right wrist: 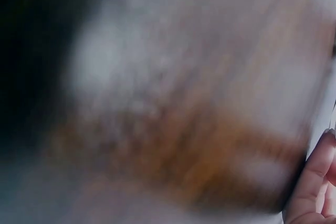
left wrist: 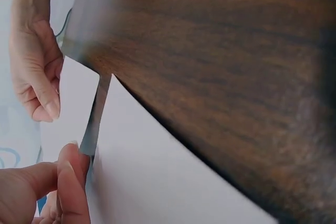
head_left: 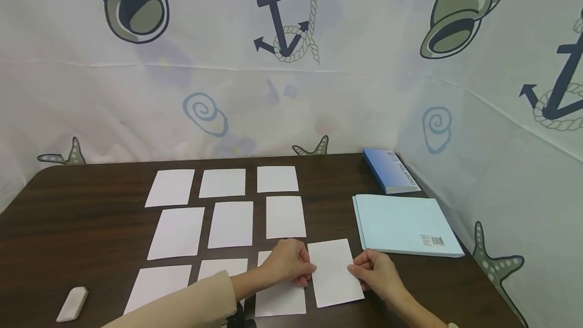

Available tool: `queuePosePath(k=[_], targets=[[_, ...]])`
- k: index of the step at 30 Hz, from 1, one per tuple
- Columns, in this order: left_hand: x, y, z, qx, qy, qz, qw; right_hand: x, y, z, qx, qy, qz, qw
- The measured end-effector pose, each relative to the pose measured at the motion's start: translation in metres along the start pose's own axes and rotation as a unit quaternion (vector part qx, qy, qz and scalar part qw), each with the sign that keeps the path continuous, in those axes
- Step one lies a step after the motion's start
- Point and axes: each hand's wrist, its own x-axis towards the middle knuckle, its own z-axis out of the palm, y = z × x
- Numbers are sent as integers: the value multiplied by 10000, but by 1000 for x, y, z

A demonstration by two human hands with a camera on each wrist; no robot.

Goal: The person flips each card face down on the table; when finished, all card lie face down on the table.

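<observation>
In the head view a blank white paper card (head_left: 334,273) lies slightly tilted between my two hands. My left hand (head_left: 289,262) pinches its left edge with thumb and fingers, reaching over another white card (head_left: 281,301) beneath it. My right hand (head_left: 379,276) holds the right edge between thumb and fingers. The left wrist view shows the held card (left wrist: 79,95) with both hands at its edges, beside a larger-looking white card (left wrist: 152,177). Only fingers (right wrist: 312,182) of the right hand appear at the edge of the blurred right wrist view.
Several white cards (head_left: 234,224) lie in rows on the dark wood table (head_left: 91,232). A pale blue pad (head_left: 401,221) with a barcode and a blue box marked POLAROID (head_left: 390,170) sit at the right. A white eraser-like block (head_left: 73,303) lies front left. Patterned curtains (head_left: 364,105) stand behind.
</observation>
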Motion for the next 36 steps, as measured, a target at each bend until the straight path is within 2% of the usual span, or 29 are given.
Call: queuePosePath(k=[7, 15, 22, 31, 34, 36], targets=[[1, -2, 0, 477, 118, -55, 9988, 4, -1, 1, -427, -84, -264, 9987], [4, -2, -2, 684, 99, -194, 9974, 6, -5, 4, -907, -58, -524, 9945], [5, 0, -1, 795, 66, -265, 9965, 8, -6, 3, -1289, -212, -821, 9880], [7, -2, 2, 951, 83, -460, 9944, 10, -6, 3, -1899, -274, -1138, 9748], [8, -1, 2, 811, 61, -509, 9954, 10, -9, 2, -2150, -204, -1342, 9671], [9, 0, 0, 531, 19, -467, 9975, 12, -16, 1, -2249, -103, -1603, 9611]])
